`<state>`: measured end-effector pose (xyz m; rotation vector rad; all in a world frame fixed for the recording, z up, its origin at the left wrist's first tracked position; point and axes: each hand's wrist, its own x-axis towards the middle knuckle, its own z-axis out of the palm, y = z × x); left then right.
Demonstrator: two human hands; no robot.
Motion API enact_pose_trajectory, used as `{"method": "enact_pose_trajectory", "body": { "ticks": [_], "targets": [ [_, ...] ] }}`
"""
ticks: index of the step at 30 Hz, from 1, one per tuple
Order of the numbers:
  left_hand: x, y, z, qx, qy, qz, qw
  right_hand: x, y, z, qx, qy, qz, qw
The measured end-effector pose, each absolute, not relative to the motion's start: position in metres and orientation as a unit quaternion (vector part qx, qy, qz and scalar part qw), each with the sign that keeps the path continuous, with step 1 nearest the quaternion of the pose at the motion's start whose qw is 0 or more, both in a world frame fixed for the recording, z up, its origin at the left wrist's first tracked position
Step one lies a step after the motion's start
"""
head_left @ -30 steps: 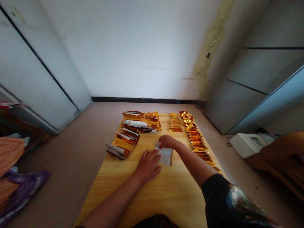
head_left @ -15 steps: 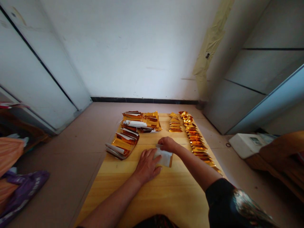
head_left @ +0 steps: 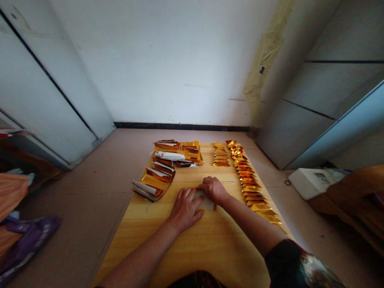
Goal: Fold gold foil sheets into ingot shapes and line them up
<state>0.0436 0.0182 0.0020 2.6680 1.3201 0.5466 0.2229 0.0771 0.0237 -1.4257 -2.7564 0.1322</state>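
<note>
A small sheet of foil paper [head_left: 207, 202], pale side up with a gold-brown edge, lies on the wooden table [head_left: 192, 256]. My left hand [head_left: 186, 210] rests flat with its fingers spread, the fingers and thumb against the sheet's left side. At the far edge of the paper, my right hand [head_left: 214, 190] has its fingers closed on a folded bit and covers much of the sheet. A strip of gold shows at those fingertips.
Curled gold foil sheets [head_left: 156, 182] and a bundle of foil paper [head_left: 180, 154] lie at the table's left. A long row of folded gold pieces [head_left: 250, 184] lines the right edge, beside a shorter row [head_left: 221, 156]. A white box [head_left: 309, 182] stands right of the table.
My right hand has turned and come slightly nearer over the sheet, folding its far edge and covering more of the pale side. My left hand has stayed in place.
</note>
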Motion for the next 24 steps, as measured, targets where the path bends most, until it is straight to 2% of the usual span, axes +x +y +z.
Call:
{"method": "enact_pose_trajectory", "body": {
  "ticks": [24],
  "targets": [
    [0.044,0.015,-0.002,0.879,0.439,0.184,0.040,0.233,0.060,0.031,-0.421,-0.907,-0.001,0.005]
  ]
}}
